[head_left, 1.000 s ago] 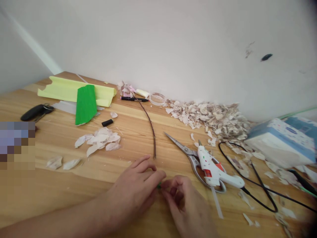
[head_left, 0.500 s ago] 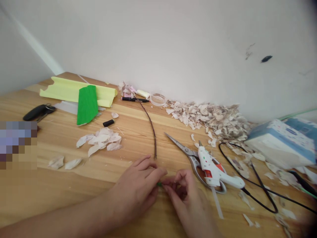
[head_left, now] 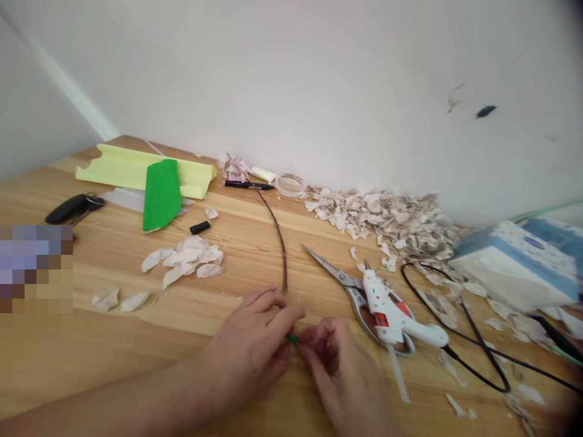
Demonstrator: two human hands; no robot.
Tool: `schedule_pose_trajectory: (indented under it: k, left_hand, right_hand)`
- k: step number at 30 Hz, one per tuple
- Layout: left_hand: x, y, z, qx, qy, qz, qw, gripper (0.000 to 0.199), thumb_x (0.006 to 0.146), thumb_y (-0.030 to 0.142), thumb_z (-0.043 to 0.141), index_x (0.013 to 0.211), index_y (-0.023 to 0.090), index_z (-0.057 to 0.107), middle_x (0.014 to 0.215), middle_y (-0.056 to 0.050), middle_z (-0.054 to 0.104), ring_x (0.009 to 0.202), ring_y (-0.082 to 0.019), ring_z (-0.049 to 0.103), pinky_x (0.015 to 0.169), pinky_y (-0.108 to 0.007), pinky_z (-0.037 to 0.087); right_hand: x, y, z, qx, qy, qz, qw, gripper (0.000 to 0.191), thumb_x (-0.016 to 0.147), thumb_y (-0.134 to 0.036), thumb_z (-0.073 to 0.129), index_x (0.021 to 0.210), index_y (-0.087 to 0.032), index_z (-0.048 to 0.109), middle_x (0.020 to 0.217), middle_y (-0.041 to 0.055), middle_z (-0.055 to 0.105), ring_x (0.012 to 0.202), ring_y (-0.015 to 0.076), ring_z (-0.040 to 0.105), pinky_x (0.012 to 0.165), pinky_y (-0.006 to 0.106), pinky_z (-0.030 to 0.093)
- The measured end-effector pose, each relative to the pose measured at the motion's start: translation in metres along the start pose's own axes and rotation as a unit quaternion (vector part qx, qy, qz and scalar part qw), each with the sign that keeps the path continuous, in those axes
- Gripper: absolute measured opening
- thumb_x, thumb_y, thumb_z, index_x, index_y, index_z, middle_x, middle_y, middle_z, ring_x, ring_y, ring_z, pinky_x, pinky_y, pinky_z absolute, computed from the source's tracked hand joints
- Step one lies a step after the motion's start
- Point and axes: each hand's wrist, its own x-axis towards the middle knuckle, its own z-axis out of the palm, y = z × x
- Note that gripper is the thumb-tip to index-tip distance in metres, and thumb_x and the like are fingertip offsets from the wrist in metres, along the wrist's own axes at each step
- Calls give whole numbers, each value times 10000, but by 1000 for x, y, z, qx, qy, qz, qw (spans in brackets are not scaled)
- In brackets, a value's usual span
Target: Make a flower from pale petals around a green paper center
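My left hand [head_left: 259,340] is low in the middle of the view, its fingers closed on one end of a small green piece [head_left: 292,338]. The thumb and forefinger of my right hand [head_left: 341,376] pinch its other end. Most of the green piece is hidden by my fingers; it looks like twisted paper, though too small to be sure. Just beyond my left fingertips lies a thin brown twig [head_left: 279,233]. Right of my right hand, a white glue gun [head_left: 382,306] rests across the handles of grey scissors [head_left: 334,271].
White petal-like pieces [head_left: 191,258] lie at the left, near a black cap [head_left: 200,227]. Green paper [head_left: 161,194] sits on a yellow sheet [head_left: 122,167]. Dry flakes [head_left: 387,215] line the wall beside a tissue pack [head_left: 519,261]. A black cord [head_left: 473,340] loops at the right.
My hands are slightly farther apart, and more of the green piece shows between them. My right hand has shifted a little downward. The things on the table have stayed put.
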Motion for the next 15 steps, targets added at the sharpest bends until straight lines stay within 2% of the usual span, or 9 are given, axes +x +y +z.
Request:
schedule_pose_trajectory:
  k: [2, 4, 7, 8, 10, 12, 15]
  left_hand:
    - [-1, 0, -1, -27, 10, 0, 1000, 367, 673, 38, 506, 1020, 156, 520, 931, -69, 640, 991, -218, 523, 993, -410, 354]
    - [-2, -1, -3, -72, 52, -16, 996, 337, 683, 51, 519, 998, 170, 507, 919, -50, 630, 967, -207, 529, 965, -403, 373]
    - [-3, 0, -8, -147, 152, -105, 972, 197, 727, 111, 529, 901, 195, 494, 869, -29, 596, 865, -182, 553, 828, -354, 445]
    - [-3, 0, -9, -178, 178, -144, 957, 147, 740, 128, 525, 863, 200, 489, 837, -20, 586, 827, -172, 560, 785, -335, 456]
    - [-2, 3, -11, -253, 202, -208, 923, 99, 745, 153, 528, 816, 204, 482, 773, -3, 578, 763, -158, 572, 734, -306, 462]
    - [0, 6, -12, -334, 196, -253, 887, 117, 723, 172, 561, 810, 199, 487, 720, 8, 593, 720, -154, 590, 723, -297, 466]
    - [4, 9, -13, -437, 174, -308, 827, 250, 666, 218, 650, 868, 179, 507, 723, -22, 671, 752, -180, 634, 750, -310, 470]
  right_hand:
    - [3, -2, 0, 55, 3, 47, 997, 98, 784, -254, 532, 762, -247, 437, 692, -9, 623, 579, 173, 578, 543, 286, 417]
    - [7, -3, -2, 169, 21, 116, 979, 188, 731, -263, 604, 741, -245, 416, 680, -13, 643, 590, 166, 585, 556, 274, 424]
    - [16, -5, -6, 372, 71, 217, 899, 412, 574, -255, 754, 700, -241, 363, 653, -21, 668, 593, 146, 582, 510, 221, 409]
    - [18, -6, -8, 415, 84, 236, 874, 470, 525, -254, 786, 692, -240, 347, 649, -21, 673, 581, 137, 573, 473, 199, 389]
    - [22, -10, -11, 458, 97, 254, 846, 527, 473, -266, 815, 688, -237, 334, 643, -20, 676, 553, 119, 553, 413, 164, 341]
    - [26, -16, -13, 484, 101, 262, 829, 529, 462, -280, 821, 693, -229, 348, 648, -20, 674, 536, 98, 536, 404, 147, 330]
    - [31, -31, -11, 525, 102, 271, 800, 524, 444, -278, 830, 698, -217, 375, 633, -42, 655, 497, 65, 502, 420, 141, 345]
